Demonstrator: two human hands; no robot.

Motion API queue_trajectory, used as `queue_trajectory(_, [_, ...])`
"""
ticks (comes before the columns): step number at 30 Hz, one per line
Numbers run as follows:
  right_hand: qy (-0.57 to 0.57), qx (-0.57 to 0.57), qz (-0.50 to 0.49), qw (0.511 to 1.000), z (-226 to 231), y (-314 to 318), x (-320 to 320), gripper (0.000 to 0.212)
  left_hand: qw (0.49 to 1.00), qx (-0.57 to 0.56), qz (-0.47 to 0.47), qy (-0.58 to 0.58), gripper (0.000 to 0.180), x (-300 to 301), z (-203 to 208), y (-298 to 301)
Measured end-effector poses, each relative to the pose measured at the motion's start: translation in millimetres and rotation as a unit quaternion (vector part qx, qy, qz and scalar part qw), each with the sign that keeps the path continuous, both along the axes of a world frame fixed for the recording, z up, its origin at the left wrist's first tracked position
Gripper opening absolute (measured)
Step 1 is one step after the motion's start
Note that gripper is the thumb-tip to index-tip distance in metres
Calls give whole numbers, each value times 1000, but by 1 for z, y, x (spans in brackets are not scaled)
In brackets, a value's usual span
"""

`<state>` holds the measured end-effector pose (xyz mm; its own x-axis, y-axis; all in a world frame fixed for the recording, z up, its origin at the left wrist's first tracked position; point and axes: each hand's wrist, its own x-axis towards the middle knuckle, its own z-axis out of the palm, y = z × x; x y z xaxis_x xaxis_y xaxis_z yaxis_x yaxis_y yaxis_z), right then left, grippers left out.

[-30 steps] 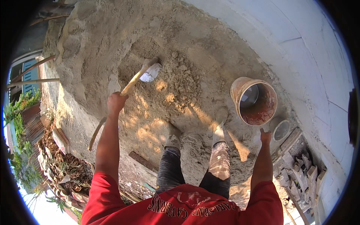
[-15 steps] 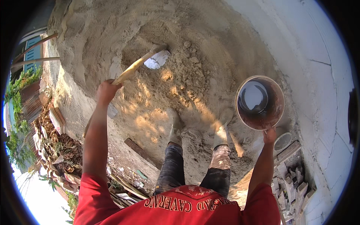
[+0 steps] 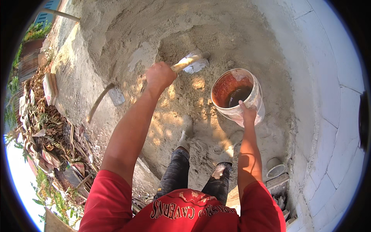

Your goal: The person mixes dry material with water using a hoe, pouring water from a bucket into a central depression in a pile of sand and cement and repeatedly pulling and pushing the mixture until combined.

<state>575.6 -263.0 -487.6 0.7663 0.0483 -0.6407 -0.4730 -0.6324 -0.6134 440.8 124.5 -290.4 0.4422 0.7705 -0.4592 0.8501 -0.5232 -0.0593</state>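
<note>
My left hand (image 3: 160, 77) is closed round the wooden handle of a hoe (image 3: 185, 62). The hoe's pale blade rests in the grey sand-like mix (image 3: 185, 42) ahead of me. My right hand (image 3: 248, 113) grips the near rim of a bucket (image 3: 256, 101), thumb over the edge. Stained reddish-brown inside and pale with dried material outside, the bucket tilts over the mix to the right of the blade. Its bottom looks dark, and I cannot make out what is in it. My boots (image 3: 186, 131) stand in the mix.
A second hoe (image 3: 116, 96) lies to the left. Dry leaves and scraps (image 3: 42, 127) are heaped beyond it, beside a stack of folded bags (image 3: 50, 89). A pale block wall (image 3: 324, 116) curves along the right. A small round container (image 3: 275, 169) sits near its foot, by some blocks (image 3: 278, 181).
The bucket has come left, closer to the hoe's blade, and its opening has tipped. My left arm has swung to the right with the hoe. The whole view has shifted somewhat.
</note>
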Motion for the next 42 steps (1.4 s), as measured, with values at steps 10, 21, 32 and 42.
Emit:
queue_trajectory(10, [-40,-109,91,989,-31,110,-19,120,999,-49,10,-2,38,12,18,16])
queue_trajectory(21, [1,-150,147,978,-32,145,9,116,996,-78,10,38,31,41,29,22])
queue_trajectory(32, [-57,-125,100,986,-17,175,-20,95,999,-32,-37,23,40,63,18,19])
queue_trajectory(42, [-50,-147,67,986,-28,196,-24,84,999,-4,-54,-3,45,62,13,17])
